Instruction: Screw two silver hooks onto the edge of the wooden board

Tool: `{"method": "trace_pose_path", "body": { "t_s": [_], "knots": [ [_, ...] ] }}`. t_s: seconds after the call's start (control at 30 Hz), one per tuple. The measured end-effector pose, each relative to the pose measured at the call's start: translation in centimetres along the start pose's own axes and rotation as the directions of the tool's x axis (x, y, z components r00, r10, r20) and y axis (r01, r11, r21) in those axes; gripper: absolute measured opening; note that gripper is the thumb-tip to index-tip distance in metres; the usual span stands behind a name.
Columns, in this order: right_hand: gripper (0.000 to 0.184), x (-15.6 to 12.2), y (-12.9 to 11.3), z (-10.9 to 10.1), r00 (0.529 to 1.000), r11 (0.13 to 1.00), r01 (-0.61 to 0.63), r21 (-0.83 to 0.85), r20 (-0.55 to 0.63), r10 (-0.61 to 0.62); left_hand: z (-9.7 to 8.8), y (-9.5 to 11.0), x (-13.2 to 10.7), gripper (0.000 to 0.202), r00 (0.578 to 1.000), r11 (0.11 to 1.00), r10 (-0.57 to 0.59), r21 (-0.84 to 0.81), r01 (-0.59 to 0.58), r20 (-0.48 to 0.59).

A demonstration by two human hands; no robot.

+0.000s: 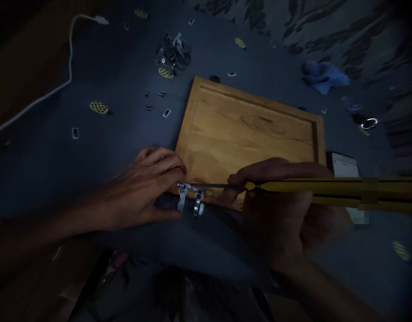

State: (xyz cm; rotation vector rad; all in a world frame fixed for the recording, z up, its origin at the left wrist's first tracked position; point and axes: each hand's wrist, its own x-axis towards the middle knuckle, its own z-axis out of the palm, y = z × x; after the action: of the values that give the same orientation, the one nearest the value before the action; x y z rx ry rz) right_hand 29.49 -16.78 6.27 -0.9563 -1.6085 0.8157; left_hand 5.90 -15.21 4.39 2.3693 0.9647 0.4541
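Observation:
A wooden panel [219,147] with a raised frame lies flat before me. Two silvery metal brackets [198,202], apparently hinge parts, sit at its near-left edge. My left hand [155,183] grips that corner, fingers bent over the wood and thumb close beside the brackets. In my right hand [279,219] is a screwdriver [313,185] with a yellow and black handle, held almost level. Its thin dark shaft points left, the tip at the brackets. My right fingers wrap the handle's front and steady the shaft; some of them are blurred and dark.
Several loose screws [149,107] lie left of the panel, with a heap of metal hardware [174,51] beyond. A white cable [71,53] runs along the left. At the right are a blue cloth [326,76], a shiny ring-shaped object [369,124] and a phone [345,164].

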Motion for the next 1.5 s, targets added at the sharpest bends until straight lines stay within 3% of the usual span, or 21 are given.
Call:
{"method": "trace_pose_path", "body": {
  "t_s": [0.13, 0.6, 0.93, 1.1, 1.2, 1.37, 1.5],
  "knots": [
    [0.023, 0.8, -0.3, 0.4, 0.994, 0.99, -0.055, 0.13, 0.096, 0.042, -0.1, 0.3, 0.2, 0.034, 1.0, 1.0, -0.016, -0.005, 0.016, 0.023],
    [0.012, -0.6, 0.9, 0.3, 0.986, 0.999, 0.03, -0.029, 0.166, -0.025, 0.4, 0.2, 0.0, 0.036, 1.0, 1.0, 0.004, 0.028, -0.003, -0.018],
    [0.01, 0.6, 0.1, 1.2, 0.966, 0.992, 0.1, -0.071, 0.248, -0.079, 0.2, 0.3, 0.1, 0.028, 1.0, 1.0, -0.011, 0.017, 0.011, 0.01],
    [0.006, 1.3, -0.9, 1.0, 0.969, 0.997, -0.018, -0.077, 0.244, 0.037, 0.4, 0.2, 0.0, 0.036, 1.0, 0.999, 0.001, 0.045, 0.0, -0.028],
    [0.022, 1.3, -1.4, 0.5, 0.951, 0.994, -0.069, -0.086, 0.295, 0.091, 0.5, 0.1, 0.1, 0.033, 1.0, 1.0, -0.016, 0.025, 0.016, -0.008],
    [0.028, 0.9, -0.7, 0.1, 0.939, 0.993, 0.023, -0.113, 0.342, 0.017, 0.5, 0.1, 0.1, 0.032, 1.0, 1.0, -0.01, 0.027, 0.01, -0.019],
    [0.027, 0.5, -0.2, 0.5, 0.959, 0.98, 0.125, -0.155, 0.271, -0.08, 0.4, 0.1, 0.2, 0.032, 1.0, 1.0, -0.007, 0.015, 0.008, -0.016]
  ]
}}
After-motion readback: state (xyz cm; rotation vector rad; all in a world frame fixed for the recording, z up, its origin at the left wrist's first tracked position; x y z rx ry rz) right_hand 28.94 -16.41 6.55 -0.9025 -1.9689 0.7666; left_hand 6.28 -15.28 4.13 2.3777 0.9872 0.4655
